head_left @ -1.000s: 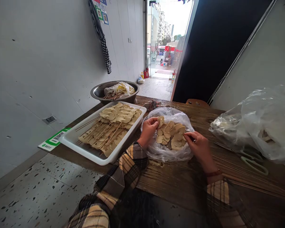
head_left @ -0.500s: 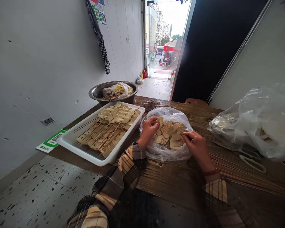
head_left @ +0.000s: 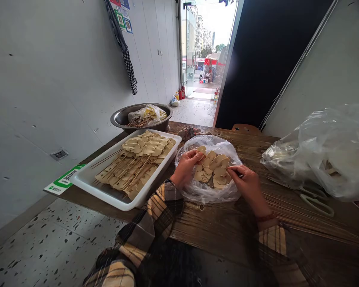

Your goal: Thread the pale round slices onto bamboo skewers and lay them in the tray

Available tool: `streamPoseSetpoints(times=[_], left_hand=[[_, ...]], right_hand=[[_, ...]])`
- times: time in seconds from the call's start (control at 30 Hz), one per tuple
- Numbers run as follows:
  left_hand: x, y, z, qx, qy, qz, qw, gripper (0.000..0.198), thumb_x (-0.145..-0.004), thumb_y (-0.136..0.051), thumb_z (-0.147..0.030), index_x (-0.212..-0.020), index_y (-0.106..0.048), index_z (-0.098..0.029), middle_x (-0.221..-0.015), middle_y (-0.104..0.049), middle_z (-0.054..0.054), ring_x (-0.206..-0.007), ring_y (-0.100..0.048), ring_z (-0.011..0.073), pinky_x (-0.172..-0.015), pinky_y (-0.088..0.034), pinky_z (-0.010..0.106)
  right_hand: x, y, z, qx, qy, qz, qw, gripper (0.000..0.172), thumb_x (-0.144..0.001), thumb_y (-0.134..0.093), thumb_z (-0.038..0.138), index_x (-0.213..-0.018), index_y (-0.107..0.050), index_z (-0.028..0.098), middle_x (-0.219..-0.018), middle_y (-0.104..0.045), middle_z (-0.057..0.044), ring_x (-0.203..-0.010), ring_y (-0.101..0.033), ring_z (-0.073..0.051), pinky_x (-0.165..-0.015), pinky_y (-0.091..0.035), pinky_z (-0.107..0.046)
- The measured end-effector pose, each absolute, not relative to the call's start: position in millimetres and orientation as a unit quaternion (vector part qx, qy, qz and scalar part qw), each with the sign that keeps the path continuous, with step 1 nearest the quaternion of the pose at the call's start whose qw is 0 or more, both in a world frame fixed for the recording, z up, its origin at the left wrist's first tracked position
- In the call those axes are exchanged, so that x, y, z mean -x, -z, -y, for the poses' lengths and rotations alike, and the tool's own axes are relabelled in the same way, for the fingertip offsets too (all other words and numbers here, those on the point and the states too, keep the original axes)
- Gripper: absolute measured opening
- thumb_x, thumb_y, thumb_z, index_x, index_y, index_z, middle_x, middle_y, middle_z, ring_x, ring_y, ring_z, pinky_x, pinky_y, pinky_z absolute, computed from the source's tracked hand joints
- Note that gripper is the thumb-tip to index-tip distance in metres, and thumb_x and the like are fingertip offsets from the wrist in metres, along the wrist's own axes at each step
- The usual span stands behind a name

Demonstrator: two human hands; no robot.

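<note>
A clear plastic bag lies open on the wooden table, with thin, round beige slices heaped in it. Over the bag's left side, my left hand pinches one beige slice between thumb and fingers. My right hand is at the bag's right edge, thumb and fingertips pressed together beside the slices. Whatever it pinches is too thin to make out. To the left, a white tray holds similar beige slices threaded on thin wooden skewers, laid in overlapping layers.
Behind the tray stands a metal basin with skewers and a plastic bag inside. On the right lie a large clear bag, scissors with pale handles and many loose thin sticks. A green-and-white card lies at the table's left edge.
The view has shifted very slightly. The slice in my left hand looks a little more tilted; both hands stay at the bag in nearly the same positions.
</note>
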State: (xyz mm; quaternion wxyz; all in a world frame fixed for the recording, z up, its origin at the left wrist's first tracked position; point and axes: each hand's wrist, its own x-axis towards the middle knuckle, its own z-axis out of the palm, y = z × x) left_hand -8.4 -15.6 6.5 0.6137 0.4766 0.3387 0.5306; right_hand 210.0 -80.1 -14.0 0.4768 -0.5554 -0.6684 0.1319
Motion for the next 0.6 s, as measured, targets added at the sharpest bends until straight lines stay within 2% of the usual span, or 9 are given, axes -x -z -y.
streamPoseSetpoints(times=[0.17, 0.33, 0.6], left_hand=[[8.6, -8.4, 17.0, -0.477, -0.535, -0.353, 0.602, 0.038, -0.062, -0.082, -0.048, -0.076, -0.07, -0.015, -0.074, -0.065, 0.001, -0.064, -0.053, 0.0092, -0.064, -0.043, 0.022], [8.2, -8.9, 16.6, -0.458, -0.532, -0.349, 0.62, 0.041, -0.055, -0.086, -0.049, -0.073, -0.071, -0.015, -0.071, -0.067, 0.002, -0.062, -0.053, 0.0099, -0.061, -0.043, 0.023], [3.5, -4.9, 21.1, -0.441, -0.511, -0.347, 0.651, 0.042, -0.055, -0.087, -0.045, -0.075, -0.072, -0.013, -0.069, -0.067, 0.002, -0.06, -0.056, 0.0114, -0.059, -0.044, 0.024]], right_hand=[[-208.5, 13.7, 80.7, 0.553, -0.127, 0.672, 0.476, 0.026, -0.086, -0.059, 0.043, -0.084, -0.075, 0.023, -0.09, -0.075, -0.007, -0.084, -0.069, -0.025, -0.075, -0.052, -0.037], [-208.3, 15.5, 80.1, 0.547, -0.125, 0.676, 0.477, 0.025, -0.087, -0.059, 0.041, -0.083, -0.075, 0.023, -0.088, -0.075, -0.007, -0.084, -0.069, -0.025, -0.076, -0.052, -0.037], [-204.9, 16.4, 80.3, 0.545, -0.125, 0.678, 0.477, 0.023, -0.087, -0.059, 0.039, -0.084, -0.074, 0.022, -0.086, -0.073, -0.006, -0.081, -0.068, -0.023, -0.075, -0.051, -0.036]])
